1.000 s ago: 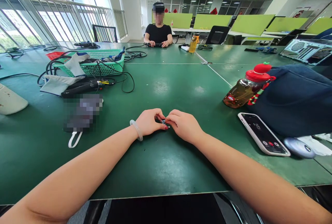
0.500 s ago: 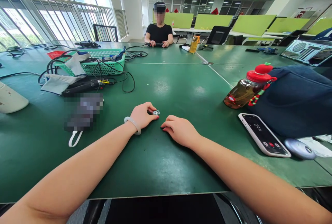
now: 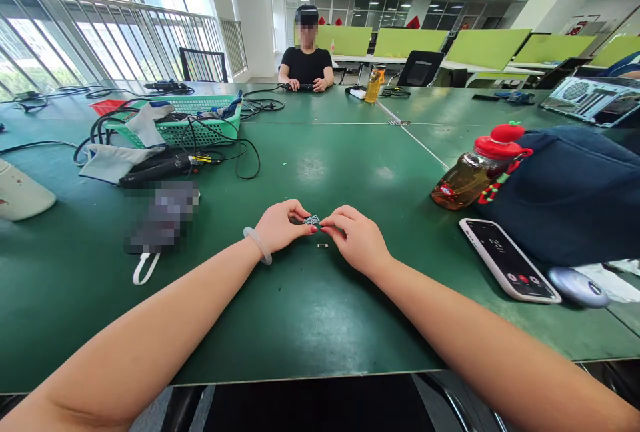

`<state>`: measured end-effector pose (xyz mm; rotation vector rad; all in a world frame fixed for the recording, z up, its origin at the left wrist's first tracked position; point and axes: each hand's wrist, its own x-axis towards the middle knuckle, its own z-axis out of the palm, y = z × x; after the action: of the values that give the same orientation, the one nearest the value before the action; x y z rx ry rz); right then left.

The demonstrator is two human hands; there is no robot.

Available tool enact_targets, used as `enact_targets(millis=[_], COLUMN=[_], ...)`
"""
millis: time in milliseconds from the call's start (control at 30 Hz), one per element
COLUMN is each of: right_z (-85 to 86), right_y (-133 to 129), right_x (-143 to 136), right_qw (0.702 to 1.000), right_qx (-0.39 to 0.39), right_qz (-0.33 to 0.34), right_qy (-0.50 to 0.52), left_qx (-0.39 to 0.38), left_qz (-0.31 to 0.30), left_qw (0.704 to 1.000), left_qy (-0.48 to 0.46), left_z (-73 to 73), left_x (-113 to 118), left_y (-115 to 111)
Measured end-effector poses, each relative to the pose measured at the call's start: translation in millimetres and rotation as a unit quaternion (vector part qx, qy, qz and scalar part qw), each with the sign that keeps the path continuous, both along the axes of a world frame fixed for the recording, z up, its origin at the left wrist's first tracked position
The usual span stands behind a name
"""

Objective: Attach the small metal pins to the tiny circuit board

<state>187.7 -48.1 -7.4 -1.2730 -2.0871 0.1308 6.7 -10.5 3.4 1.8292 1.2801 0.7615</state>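
Observation:
My left hand (image 3: 283, 224), with a pale bangle at the wrist, pinches a small flat black-and-white patterned piece (image 3: 311, 220) just above the green table. My right hand (image 3: 357, 239) is closed in a pinch at the right edge of the same piece, thumb and forefinger meeting there. The piece is too small to tell its exact kind. Below the fingertips, a tiny pale strip with dark ends (image 3: 323, 246) lies on the table, apart from both hands.
A green basket (image 3: 215, 131) of cables, a black device (image 3: 155, 167) and a blurred dark object (image 3: 165, 215) lie left. To the right are a bottle (image 3: 457, 182), a dark blue bag (image 3: 575, 199), a phone (image 3: 510, 262) and a mouse (image 3: 577, 287). A person (image 3: 306, 65) sits opposite.
My right hand has risen from the table and moved up to the patterned piece, uncovering the pale strip. My left hand has shifted slightly right with the piece.

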Motion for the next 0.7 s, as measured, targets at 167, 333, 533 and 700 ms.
enact_targets(millis=[167, 333, 533, 700], right_z=[-1.1, -0.7, 6.5, 3.8], right_y=[0.4, -1.9, -4.6, -0.4], right_x=[0.1, 1.4, 3.5, 5.3], right_qw=[0.999, 0.998, 0.999, 0.984], right_qx=[0.035, 0.065, -0.015, -0.146], right_qz=[-0.002, 0.005, -0.003, 0.035], right_qy=[0.021, 0.007, -0.039, -0.095], left_qx=[-0.008, -0.019, -0.032, -0.003], left_qz=[-0.028, -0.055, -0.043, -0.014], left_qw=[0.999, 0.995, 0.994, 1.0], left_qy=[-0.041, -0.077, -0.095, -0.022], left_z=[5.6, 6.1, 3.5, -3.7], left_x=[3.8, 4.2, 2.1, -0.4], left_y=[-5.5, -6.0, -1.8, 1.6])
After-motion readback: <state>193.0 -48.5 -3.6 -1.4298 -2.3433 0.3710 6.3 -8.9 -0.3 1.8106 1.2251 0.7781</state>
